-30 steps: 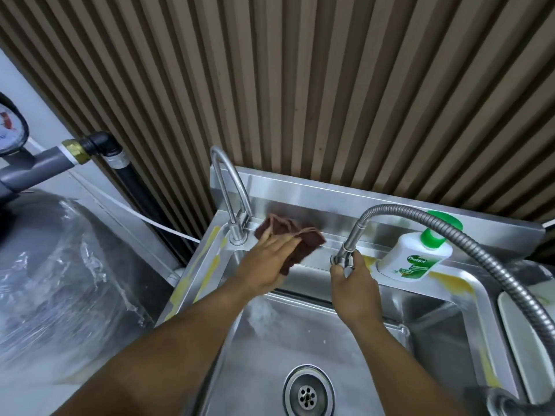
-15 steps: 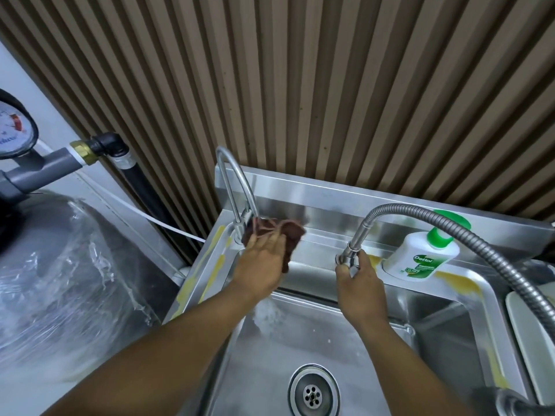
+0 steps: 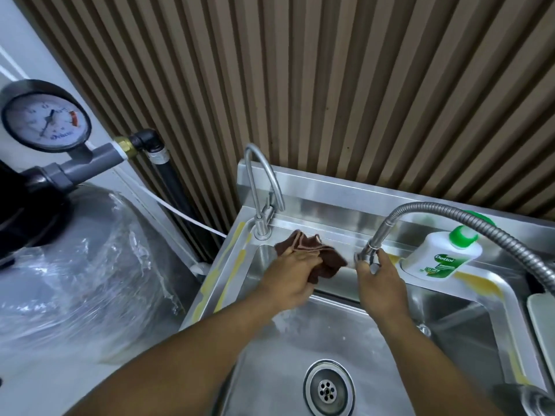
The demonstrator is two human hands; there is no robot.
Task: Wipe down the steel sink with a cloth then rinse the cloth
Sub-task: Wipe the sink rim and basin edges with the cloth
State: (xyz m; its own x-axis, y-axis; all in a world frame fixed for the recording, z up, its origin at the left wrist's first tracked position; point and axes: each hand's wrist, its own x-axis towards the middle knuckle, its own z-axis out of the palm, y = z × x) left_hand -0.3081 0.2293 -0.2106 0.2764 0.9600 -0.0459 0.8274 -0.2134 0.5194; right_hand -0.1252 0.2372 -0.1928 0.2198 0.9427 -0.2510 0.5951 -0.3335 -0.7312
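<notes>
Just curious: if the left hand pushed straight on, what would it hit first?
The left hand, cloth leading, would likely meet the sink's back wall right of the curved tap; depth unclear.

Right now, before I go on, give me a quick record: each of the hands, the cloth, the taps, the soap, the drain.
left hand: grips the brown cloth against the back edge of the sink
right hand: pinches the nozzle end of the flexible hose
gooseneck tap: upright at the left rear corner, just left of the cloth
soap bottle: on the ledge, right of the right hand
drain: uncovered, in the basin floor
water: no stream visible
</notes>
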